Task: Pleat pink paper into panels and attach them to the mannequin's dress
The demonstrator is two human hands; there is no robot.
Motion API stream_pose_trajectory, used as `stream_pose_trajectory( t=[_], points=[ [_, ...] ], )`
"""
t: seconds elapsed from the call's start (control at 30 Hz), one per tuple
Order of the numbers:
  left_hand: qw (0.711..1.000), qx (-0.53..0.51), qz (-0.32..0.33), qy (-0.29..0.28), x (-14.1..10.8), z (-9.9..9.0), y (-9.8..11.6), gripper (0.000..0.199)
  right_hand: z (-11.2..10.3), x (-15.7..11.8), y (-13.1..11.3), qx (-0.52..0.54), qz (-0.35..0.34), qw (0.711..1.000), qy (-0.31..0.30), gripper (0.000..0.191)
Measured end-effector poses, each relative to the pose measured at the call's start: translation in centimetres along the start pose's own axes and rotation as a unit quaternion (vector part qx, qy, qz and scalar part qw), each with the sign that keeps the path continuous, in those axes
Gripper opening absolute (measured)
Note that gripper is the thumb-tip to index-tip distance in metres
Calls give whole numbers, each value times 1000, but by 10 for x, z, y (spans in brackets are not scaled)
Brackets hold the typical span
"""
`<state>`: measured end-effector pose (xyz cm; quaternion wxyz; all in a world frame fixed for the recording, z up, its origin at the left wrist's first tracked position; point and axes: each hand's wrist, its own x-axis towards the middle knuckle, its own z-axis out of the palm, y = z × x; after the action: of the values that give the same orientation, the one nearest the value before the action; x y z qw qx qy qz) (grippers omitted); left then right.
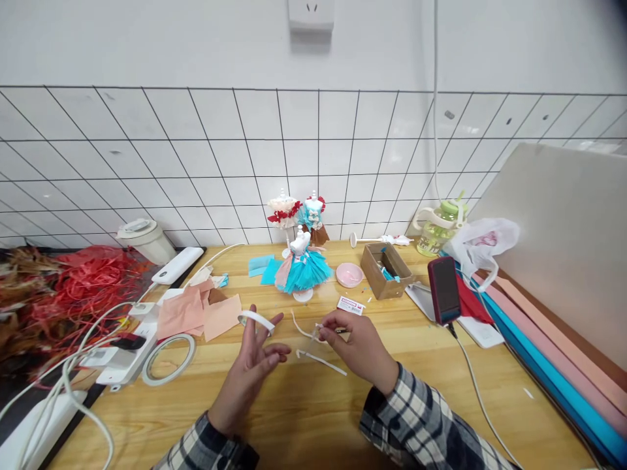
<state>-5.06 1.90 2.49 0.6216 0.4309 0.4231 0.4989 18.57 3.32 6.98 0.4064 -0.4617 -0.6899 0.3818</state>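
Observation:
My left hand (255, 365) is at the middle front of the table with its fingers spread. A narrow white ring, apparently a roll of tape (257, 320), hangs looped around its raised fingers. To its right, my right hand (360, 346) pinches a thin whitish strip (316, 331) between thumb and fingertips. A small dark bit shows by those fingers, too small to name. Below the fingertips a loose white strip (323, 361) lies on the wood. Behind the hands, a mini dress form in a turquoise skirt (304, 269) stands upright.
Two more dressed forms (284, 212) stand behind. A pink bowl (349, 275), cardboard box (386, 271) and small printed box (351, 305) are nearby. Peach paper (223, 318), a larger tape roll (169, 360) and cables lie left. A propped phone (444, 290) and coloured sheets are right.

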Motion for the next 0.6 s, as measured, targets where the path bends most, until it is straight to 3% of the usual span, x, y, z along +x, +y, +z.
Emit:
stream_pose_trajectory(
  t=[0.1,0.2,0.3,0.37,0.43,0.5,0.6],
  points=[
    [983,165,34,68,25,-25,14,65,-11,-6,-11,9,-6,1000,9,8],
    [949,294,73,83,46,-50,25,74,-21,-14,-21,15,-10,1000,16,10],
    [936,333,80,83,54,-56,32,73,-26,-21,-30,11,-27,1000,-1,14],
    [965,241,74,78,53,-50,36,68,-26,-24,-36,12,-43,999,-21,14],
    [995,71,54,54,49,-41,41,54,-27,-27,-41,9,-56,998,-34,13],
    [995,-88,29,35,42,-31,47,40,-29,-30,-45,0,-63,997,-40,13],
    [979,-201,7,33,29,-18,56,33,-31,-34,-47,-15,-70,996,-47,11]
  ],
)
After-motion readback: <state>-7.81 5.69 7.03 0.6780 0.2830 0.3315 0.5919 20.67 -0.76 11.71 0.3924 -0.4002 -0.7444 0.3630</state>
